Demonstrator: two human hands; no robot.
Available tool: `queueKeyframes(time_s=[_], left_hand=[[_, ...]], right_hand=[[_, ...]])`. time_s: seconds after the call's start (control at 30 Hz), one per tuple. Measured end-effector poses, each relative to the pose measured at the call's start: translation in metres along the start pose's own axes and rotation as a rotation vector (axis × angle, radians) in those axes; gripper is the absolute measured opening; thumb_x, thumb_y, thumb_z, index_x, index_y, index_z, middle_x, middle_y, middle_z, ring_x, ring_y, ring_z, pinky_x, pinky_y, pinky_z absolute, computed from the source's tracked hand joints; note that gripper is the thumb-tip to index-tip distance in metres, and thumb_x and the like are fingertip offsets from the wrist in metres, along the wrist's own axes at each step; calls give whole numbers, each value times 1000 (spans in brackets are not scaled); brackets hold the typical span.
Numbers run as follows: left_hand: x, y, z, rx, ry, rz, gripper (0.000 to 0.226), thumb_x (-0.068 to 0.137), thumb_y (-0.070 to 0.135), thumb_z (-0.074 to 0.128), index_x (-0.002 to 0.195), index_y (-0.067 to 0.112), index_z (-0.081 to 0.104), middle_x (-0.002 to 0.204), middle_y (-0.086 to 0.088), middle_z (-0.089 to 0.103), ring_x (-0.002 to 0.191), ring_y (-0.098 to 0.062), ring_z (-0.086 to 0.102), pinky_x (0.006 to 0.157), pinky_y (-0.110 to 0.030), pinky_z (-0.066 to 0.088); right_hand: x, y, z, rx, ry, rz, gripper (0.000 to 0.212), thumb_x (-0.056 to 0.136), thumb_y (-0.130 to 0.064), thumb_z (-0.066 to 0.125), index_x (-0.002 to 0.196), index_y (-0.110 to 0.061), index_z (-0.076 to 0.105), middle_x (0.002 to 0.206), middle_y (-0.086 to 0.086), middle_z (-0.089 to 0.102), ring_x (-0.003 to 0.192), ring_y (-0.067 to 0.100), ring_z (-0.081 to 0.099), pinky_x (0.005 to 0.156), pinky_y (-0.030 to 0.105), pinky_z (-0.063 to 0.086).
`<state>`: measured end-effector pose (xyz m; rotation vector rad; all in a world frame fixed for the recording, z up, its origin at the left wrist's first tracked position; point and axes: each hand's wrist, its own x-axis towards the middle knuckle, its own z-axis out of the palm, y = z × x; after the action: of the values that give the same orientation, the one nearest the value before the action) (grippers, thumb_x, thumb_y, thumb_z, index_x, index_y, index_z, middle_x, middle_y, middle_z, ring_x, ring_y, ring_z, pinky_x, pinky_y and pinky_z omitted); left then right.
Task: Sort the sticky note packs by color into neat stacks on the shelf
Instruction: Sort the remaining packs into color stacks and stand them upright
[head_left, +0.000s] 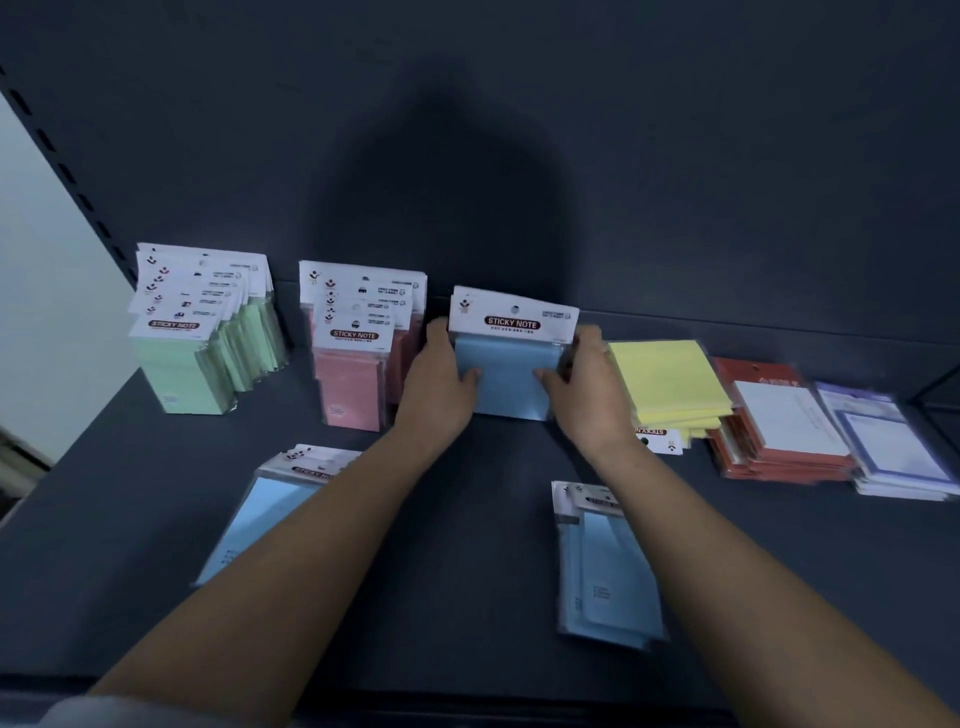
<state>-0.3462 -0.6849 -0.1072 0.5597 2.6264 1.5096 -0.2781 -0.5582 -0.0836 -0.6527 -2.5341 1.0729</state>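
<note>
Where the shelf (467, 582) meets its back wall, I record the blue pack (506, 379) standing upright at centre. The left hand (441, 387) clamps its left edge and the right hand (584, 387) its right edge, thumbs pressed on the front face, the other fingers hidden behind it. The pink stack (353, 379) stands just left of the left hand; the green stack (192, 364) stands further left, apart. The yellow stack (670, 382) lies flat just beside the right hand, then the red packs (779, 441) and the purple-edged packs (893, 452). Nearer me, the loose blue pack (260, 514) lies partly under the left forearm, and the loose blue pile (608, 577) lies beside the right forearm.
</note>
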Motion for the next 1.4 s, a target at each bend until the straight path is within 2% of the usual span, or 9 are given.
queueKeyframes(time_s=[0.2, 0.5, 0.67, 0.77, 0.87, 0.97, 1.07, 1.2, 1.4], left_hand=[[16, 5, 13, 30, 139, -39, 46, 89, 6, 58, 126, 6, 31, 110, -15, 61, 99, -28, 60, 77, -30, 45], [3, 14, 0, 194, 88, 39, 55, 87, 9, 61, 132, 2, 30, 132, -16, 42, 114, -28, 48, 83, -24, 36], [-45, 11, -44, 105, -30, 148, 50, 85, 15, 64, 130, 12, 42, 125, 0, 52, 116, -14, 50, 93, -17, 35], [-85, -9, -87, 170, 124, 54, 40, 85, 18, 64, 123, 16, 51, 110, 7, 60, 99, -13, 58, 79, -19, 43], [-111, -46, -124, 461, 241, -148, 42, 83, 26, 65, 117, 5, 55, 112, -15, 62, 104, -35, 56, 84, -41, 46], [-125, -66, -136, 543, 131, -404, 60, 80, 50, 57, 115, 2, 52, 109, -22, 60, 104, -42, 53, 83, -49, 47], [-133, -67, -130, 339, 77, -408, 49, 86, 41, 57, 120, 7, 48, 105, -12, 60, 104, -34, 55, 78, -38, 43], [-138, -61, -119, 82, 40, -432, 24, 88, 31, 60, 105, 17, 53, 102, -1, 62, 86, -14, 58, 64, -24, 41], [-143, -52, -110, -339, -117, -469, 23, 86, 29, 65, 108, 22, 64, 100, -1, 73, 92, -19, 69, 83, -37, 54]], right_hand=[[26, 1, 6, -90, 52, 6, 33, 87, -9, 60, 111, -6, 37, 102, 20, 63, 94, 36, 59, 75, 43, 49], [12, -1, 7, -77, 53, -15, 60, 85, 1, 55, 136, -10, 26, 111, 16, 59, 89, 22, 50, 59, 20, 26], [-32, -6, -5, -59, 87, -121, 55, 85, 0, 56, 135, -12, 37, 117, 6, 54, 108, 21, 52, 91, 30, 43], [-76, -21, 6, -33, -183, -158, 36, 88, -10, 57, 124, -13, 54, 97, -2, 58, 89, 11, 53, 88, 24, 43], [-110, -36, 32, -16, -624, -73, 32, 90, -23, 58, 119, -11, 59, 88, -3, 58, 84, 12, 56, 77, 20, 40], [-121, -47, 57, -2, -710, -97, 25, 91, -29, 55, 106, -10, 59, 78, -3, 57, 82, 18, 56, 63, 20, 42], [-124, -52, 73, 93, -690, -90, 21, 91, -25, 53, 105, -11, 61, 65, -16, 44, 60, 5, 45, 45, 6, 32], [-126, -52, 81, 292, -673, 77, 28, 89, -27, 57, 114, -15, 59, 70, -13, 46, 58, 0, 45, 45, 7, 32], [-129, -40, 77, 542, -507, 207, 24, 86, -16, 62, 109, -20, 55, 104, -4, 59, 83, 2, 57, 61, 9, 43]])
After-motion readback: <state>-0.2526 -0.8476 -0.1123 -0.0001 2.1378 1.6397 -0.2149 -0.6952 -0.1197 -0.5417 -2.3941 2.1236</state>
